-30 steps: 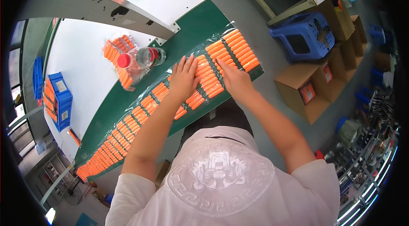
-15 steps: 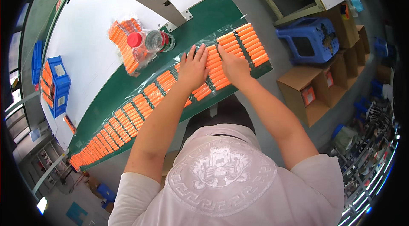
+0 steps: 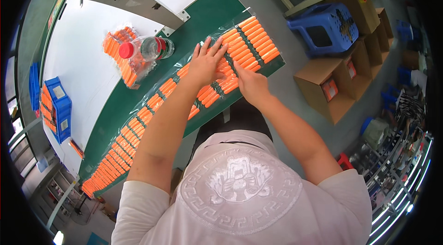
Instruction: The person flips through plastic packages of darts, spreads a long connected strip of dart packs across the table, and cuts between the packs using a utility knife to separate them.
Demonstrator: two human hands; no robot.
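Observation:
A long strip of clear plastic film holding rows of short orange rods (image 3: pixel 238 47) lies along the green table edge; what the rods are I cannot tell. My left hand (image 3: pixel 205 63) rests on the strip with fingers spread, covering part of some rows. Just right of it, my right hand (image 3: pixel 252 85) is closed, with its fingertips pressed at a gap between two rows. Whether anything small is inside that hand is hidden. More rows of orange rods (image 3: pixel 117 162) run off to the far lower left, beyond my left forearm.
A clear jar with a red lid (image 3: pixel 126 50) lies by a bagged bundle of orange rods (image 3: pixel 113 51). A metal post (image 3: pixel 152 2) stands on the table (image 3: pixel 203 16). Blue bins (image 3: pixel 64 111) sit at left; a blue stool (image 3: pixel 323 32) and cardboard boxes (image 3: pixel 318 78) stand at right.
My right hand has slid along the gap between rows toward the near table edge. The left hand stays spread on the strip. The whole view has shifted slightly.

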